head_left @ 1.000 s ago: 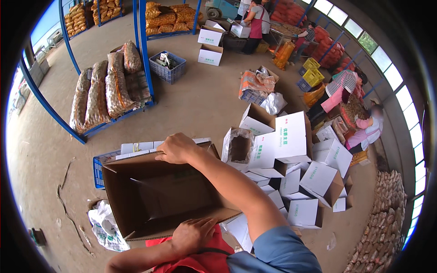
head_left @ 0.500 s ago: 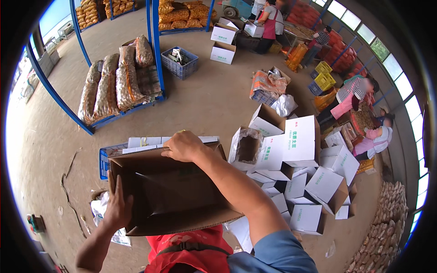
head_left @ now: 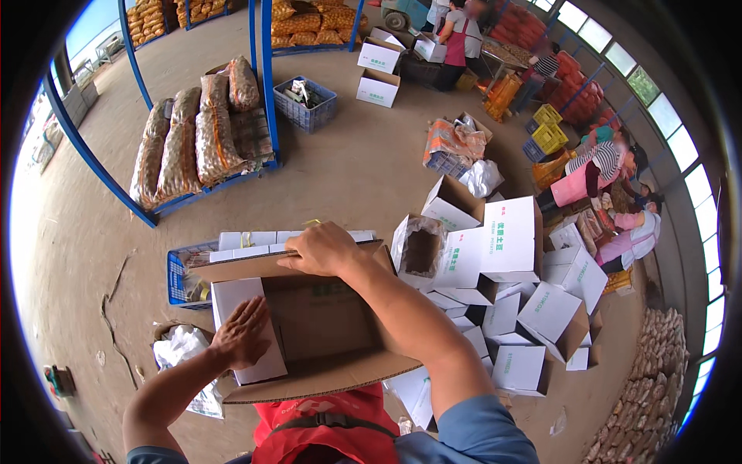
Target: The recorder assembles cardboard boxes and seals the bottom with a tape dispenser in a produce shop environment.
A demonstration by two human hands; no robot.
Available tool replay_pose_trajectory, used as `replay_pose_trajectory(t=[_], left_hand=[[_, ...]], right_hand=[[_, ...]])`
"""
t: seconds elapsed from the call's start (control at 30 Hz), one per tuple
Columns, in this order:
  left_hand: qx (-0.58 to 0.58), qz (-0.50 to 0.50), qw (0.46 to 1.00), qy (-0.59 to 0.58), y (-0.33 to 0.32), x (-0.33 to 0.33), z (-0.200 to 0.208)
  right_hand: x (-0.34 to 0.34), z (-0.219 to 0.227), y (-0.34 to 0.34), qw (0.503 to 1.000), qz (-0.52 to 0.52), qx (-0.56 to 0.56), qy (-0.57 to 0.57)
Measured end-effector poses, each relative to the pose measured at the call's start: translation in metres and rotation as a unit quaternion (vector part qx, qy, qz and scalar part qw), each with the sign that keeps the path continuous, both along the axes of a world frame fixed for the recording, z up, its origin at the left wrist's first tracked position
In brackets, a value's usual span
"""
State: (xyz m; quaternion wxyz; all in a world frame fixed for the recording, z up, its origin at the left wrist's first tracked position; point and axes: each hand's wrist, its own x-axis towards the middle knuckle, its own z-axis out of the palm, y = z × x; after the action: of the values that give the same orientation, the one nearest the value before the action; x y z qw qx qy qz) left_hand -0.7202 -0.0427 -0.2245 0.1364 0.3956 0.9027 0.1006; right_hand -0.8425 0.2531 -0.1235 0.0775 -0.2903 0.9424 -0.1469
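An open cardboard box (head_left: 328, 325), brown inside, is tilted in front of my body with its opening toward me. My left hand (head_left: 243, 334) lies flat, fingers stretched out, on the white outer face of the box's left end flap (head_left: 249, 298), which is folded inward across the opening. At the far side my right hand (head_left: 321, 249) grips the box's upper edge, fingers bent over it. The long near flap (head_left: 325, 379) reaches over my red apron (head_left: 328, 421). The box's underside is hidden.
Behind the box stand a blue crate (head_left: 182, 282) and flat white cartons (head_left: 290, 238). Many white boxes (head_left: 506, 232) are piled at right. A white plastic bag (head_left: 182, 352) lies at left; filled sacks (head_left: 178, 147) rest on a blue rack. Co-workers (head_left: 599, 166) bend over at right.
The box's left end flap has been folded inward, showing its white face, and my left hand has moved right onto it. My right hand stays on the far edge.
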Motion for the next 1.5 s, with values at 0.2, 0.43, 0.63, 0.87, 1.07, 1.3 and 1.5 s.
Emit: replay_pose_trajectory(t=[0.2, 0.43, 0.63, 0.87, 1.07, 1.3, 1.5], left_hand=[[0.025, 0.023, 0.999, -0.006, -0.008, 0.001, -0.018], [0.076, 0.05, 0.996, -0.007, 0.001, 0.001, -0.016], [0.069, 0.063, 0.996, -0.005, 0.005, -0.002, -0.013], [0.056, 0.018, 0.998, -0.005, 0.037, -0.013, -0.026], [0.117, -0.138, 0.977, 0.114, 0.102, -0.03, -0.05], [0.05, -0.166, 0.982, 0.074, 0.114, -0.033, -0.057], [0.02, -0.161, 0.983, 0.082, 0.119, -0.035, -0.056]], right_hand=[[0.035, 0.019, 0.073, 0.941, -0.117, -0.238, 0.212], [0.165, -0.013, 0.109, 0.915, -0.331, -0.11, -0.204], [0.135, -0.059, 0.035, 0.983, -0.064, 0.127, -0.116], [0.12, -0.087, 0.106, 0.982, 0.136, -0.011, -0.133], [0.123, -0.101, 0.101, 0.978, 0.188, 0.019, -0.091], [0.133, -0.13, 0.109, 0.977, 0.189, -0.097, 0.027], [0.105, -0.103, 0.109, 0.966, 0.176, -0.12, 0.148]])
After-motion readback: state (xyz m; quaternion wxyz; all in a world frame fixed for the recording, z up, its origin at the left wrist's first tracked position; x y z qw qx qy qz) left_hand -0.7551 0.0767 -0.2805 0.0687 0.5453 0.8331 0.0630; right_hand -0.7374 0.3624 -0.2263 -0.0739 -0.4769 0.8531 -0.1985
